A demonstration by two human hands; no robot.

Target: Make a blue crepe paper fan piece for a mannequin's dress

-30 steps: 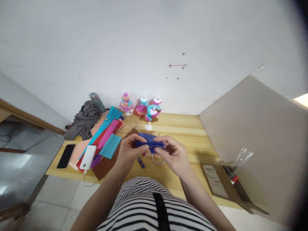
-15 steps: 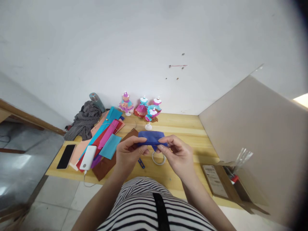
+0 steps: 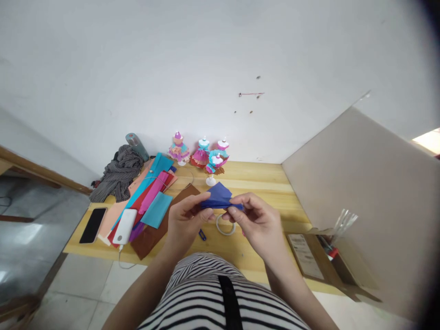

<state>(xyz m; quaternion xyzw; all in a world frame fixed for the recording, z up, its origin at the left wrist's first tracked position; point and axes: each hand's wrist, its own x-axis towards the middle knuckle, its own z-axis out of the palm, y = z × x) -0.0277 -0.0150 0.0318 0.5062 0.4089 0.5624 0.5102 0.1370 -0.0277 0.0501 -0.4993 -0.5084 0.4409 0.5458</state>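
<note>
A dark blue sheet of crepe paper [image 3: 220,194], partly gathered into narrow folds, is held up over the table. My left hand [image 3: 187,220] pinches its left end between thumb and fingers. At the right end, my right hand [image 3: 258,221] grips the folded strip the same way. One loose corner of the paper points up and away from me. Below the hands lie a white ring, apparently a roll of tape [image 3: 225,225], and a small blue tool [image 3: 202,234] whose kind I cannot make out.
Several small dress forms in ruffled paper [image 3: 202,152] stand by the wall. Coloured paper sheets [image 3: 157,210], a white power bank [image 3: 125,227], a phone [image 3: 93,225], a striped cloth [image 3: 118,174] and a flask [image 3: 136,145] fill the left. An open cardboard box [image 3: 321,259] stands right.
The blue paper has been folded narrower between my fingers, and its loose part now rises to a point at the back. Both hands keep their hold.
</note>
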